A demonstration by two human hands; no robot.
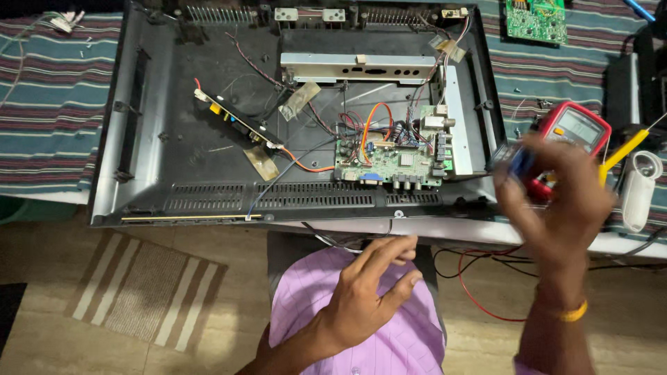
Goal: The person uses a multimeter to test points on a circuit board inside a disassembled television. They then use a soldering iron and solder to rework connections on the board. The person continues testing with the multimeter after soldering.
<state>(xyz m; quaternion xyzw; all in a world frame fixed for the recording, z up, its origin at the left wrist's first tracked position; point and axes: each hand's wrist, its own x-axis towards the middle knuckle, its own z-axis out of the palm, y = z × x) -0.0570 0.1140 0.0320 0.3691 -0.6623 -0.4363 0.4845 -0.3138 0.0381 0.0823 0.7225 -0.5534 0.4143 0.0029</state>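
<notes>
- Right hand (556,191): fingers curled, pinching a small blue part (520,161), blurred, just before the red multimeter (570,132) on the bench (42,104).
- Left hand (372,285): spread, empty, below the opened TV chassis (208,83).

Right hand (556,187) on red multimeter (573,135), left hand (372,285) open below opened television back (208,90).
</notes>
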